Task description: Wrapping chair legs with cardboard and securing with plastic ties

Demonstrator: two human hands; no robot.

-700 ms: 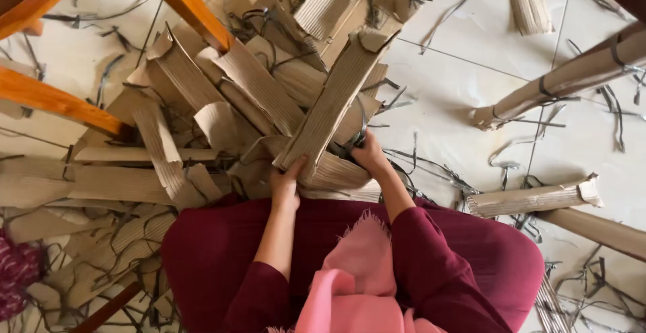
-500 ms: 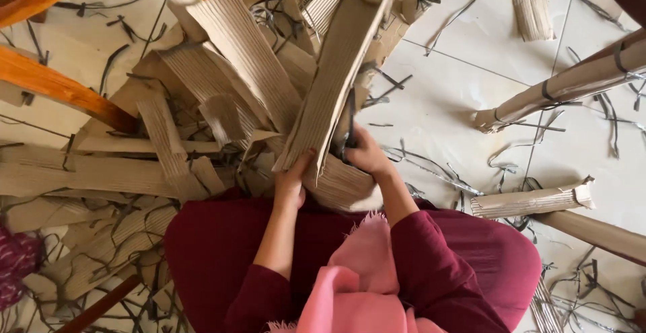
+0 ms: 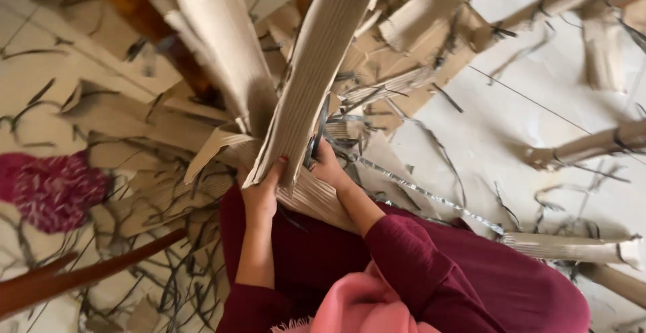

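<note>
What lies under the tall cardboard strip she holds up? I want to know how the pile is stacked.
Under the cardboard strip held by the left hand and right hand lies a ribbed cardboard piece on the maroon lap. Its middle is covered.

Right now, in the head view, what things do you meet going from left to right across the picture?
Magenta knitted cloth → left hand holding the tall corrugated cardboard strip → right hand beside that strip → tied cardboard bundle on the tiled floor.
</note>
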